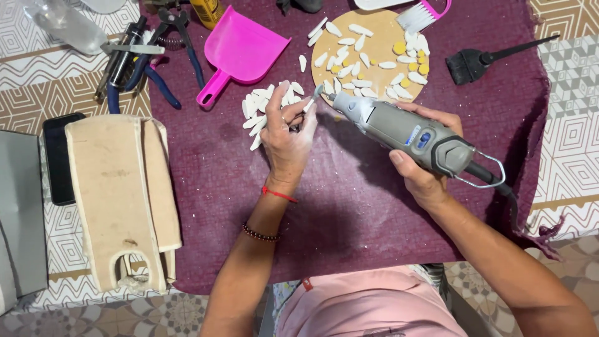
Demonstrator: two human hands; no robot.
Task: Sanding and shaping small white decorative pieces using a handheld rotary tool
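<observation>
1. Near the middle of the maroon cloth-covered table (349, 212), the left hand (288, 140) pinches a small white oblong piece (309, 104) between closed fingertips.
2. Right hand (419, 167) is wrapped fully around a grey handheld rotary tool (399, 130), its tip touching the piece.
3. Light pressure and a steady grip would likely serve best.
4. The piece sits between both hands, just below the round wooden board (374, 53).

Left hand (288, 134) fingers pinched together, right hand (424, 156) curled in a firm grip, forearms converging
</observation>
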